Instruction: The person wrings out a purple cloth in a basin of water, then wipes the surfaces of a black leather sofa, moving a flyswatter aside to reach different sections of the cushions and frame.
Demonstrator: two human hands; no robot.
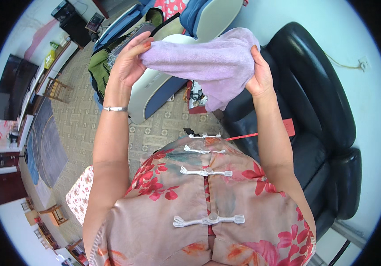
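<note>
A lilac plush cloth [203, 60] is stretched between both hands in front of me, with its loose lower part hanging down on the right. My left hand [131, 60] grips its narrow, bunched end, with the thumb on top and some fingers extended. At the cloth's wider, draped end, my right hand [260, 73] pinches it, thumb at the front; the cloth hides most of its fingers. A silver bangle [115, 108] is on my left wrist.
A black leather sofa [310, 96] stands on the right, a red card-like item [289, 127] on it. Ahead is a white and blue massage chair [157, 89] bearing a green blanket [99, 66]. A red box [198, 109] of small items sits on the floor below the cloth.
</note>
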